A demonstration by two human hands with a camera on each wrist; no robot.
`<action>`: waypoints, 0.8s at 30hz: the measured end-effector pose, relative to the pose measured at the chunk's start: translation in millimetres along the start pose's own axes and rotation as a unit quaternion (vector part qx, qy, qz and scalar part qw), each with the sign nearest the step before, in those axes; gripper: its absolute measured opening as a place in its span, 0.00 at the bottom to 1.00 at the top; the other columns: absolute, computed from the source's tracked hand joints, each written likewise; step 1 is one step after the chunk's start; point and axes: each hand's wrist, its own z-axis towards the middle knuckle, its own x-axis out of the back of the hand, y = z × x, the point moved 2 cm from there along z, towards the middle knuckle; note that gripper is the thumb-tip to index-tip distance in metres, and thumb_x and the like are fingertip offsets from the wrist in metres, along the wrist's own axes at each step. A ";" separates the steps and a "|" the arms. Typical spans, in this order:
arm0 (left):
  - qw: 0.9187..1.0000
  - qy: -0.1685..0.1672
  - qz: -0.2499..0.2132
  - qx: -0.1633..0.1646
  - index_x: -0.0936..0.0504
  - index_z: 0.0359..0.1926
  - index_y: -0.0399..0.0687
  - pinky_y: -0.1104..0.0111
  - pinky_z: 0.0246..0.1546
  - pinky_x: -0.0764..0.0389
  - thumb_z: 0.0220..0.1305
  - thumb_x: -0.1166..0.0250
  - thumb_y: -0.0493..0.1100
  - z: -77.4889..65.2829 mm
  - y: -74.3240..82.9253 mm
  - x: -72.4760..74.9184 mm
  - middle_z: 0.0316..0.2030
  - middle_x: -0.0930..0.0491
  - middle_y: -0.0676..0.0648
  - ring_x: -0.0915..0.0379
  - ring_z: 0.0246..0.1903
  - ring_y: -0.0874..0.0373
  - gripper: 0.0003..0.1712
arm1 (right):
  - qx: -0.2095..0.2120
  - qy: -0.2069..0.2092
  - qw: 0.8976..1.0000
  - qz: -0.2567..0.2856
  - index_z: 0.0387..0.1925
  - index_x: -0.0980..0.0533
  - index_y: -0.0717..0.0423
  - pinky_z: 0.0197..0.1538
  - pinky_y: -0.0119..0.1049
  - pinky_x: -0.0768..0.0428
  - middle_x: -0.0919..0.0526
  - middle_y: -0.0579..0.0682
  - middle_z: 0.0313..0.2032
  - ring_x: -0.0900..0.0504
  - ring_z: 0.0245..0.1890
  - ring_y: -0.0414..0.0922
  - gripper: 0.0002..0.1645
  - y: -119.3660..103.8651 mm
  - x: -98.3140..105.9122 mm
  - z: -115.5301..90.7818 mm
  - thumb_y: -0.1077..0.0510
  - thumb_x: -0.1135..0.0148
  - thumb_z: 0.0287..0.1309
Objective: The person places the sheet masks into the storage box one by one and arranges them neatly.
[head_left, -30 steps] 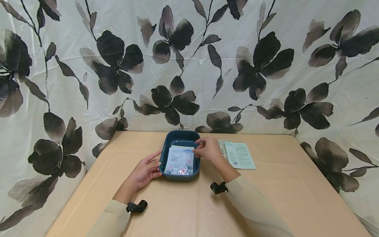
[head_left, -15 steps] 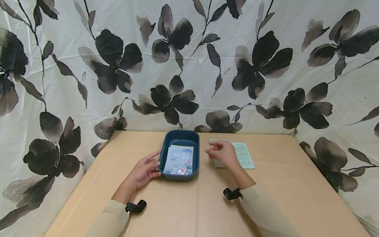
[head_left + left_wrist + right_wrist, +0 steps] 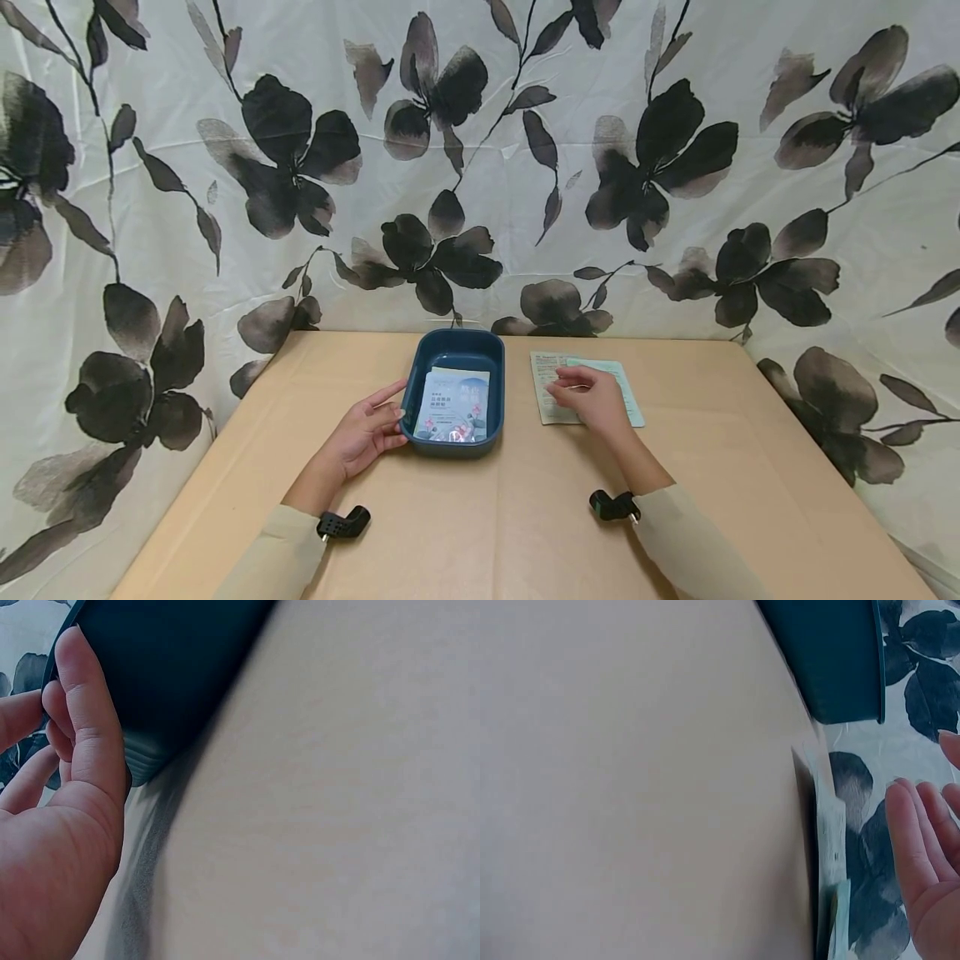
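Observation:
A dark blue rectangular bin (image 3: pixel 457 450) stands on the table, with a pale blue flat packet (image 3: pixel 452 406) printed with pink flowers and writing lying in it. My left hand (image 3: pixel 363 433) rests at the bin's left side; in the left wrist view one finger (image 3: pixel 88 712) lies along the outer wall, its tip at the rim. Right of the bin lie two overlapping flat packets, a pale green one (image 3: pixel 545 390) and a mint one (image 3: pixel 626 392), both covered in small print. Over them is my right hand (image 3: pixel 600 404), its fingers loosely bent with nothing between them.
The table (image 3: pixel 450 533) has a light tan cover. Behind it hangs a white cloth (image 3: pixel 540 200) with dark flowers. Each wrist carries a black device, one on the left wrist (image 3: pixel 343 522) and another on the right wrist (image 3: pixel 615 506).
My right hand has moved from the bin's right rim away to the right, over the loose packets. The left hand has stayed at the bin.

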 end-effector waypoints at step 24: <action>1.000 0.008 0.006 -0.003 0.45 0.81 0.52 0.66 0.39 0.11 0.76 0.43 0.35 1.2 -0.8 -1.0 0.43 0.20 0.48 0.19 0.31 0.60 0.38 | -0.016 0.054 0.995 -0.083 0.56 0.17 0.60 0.45 0.17 0.21 0.12 0.59 0.50 0.13 0.48 0.49 0.25 20.6 44.7 -5.1 0.52 0.26 0.60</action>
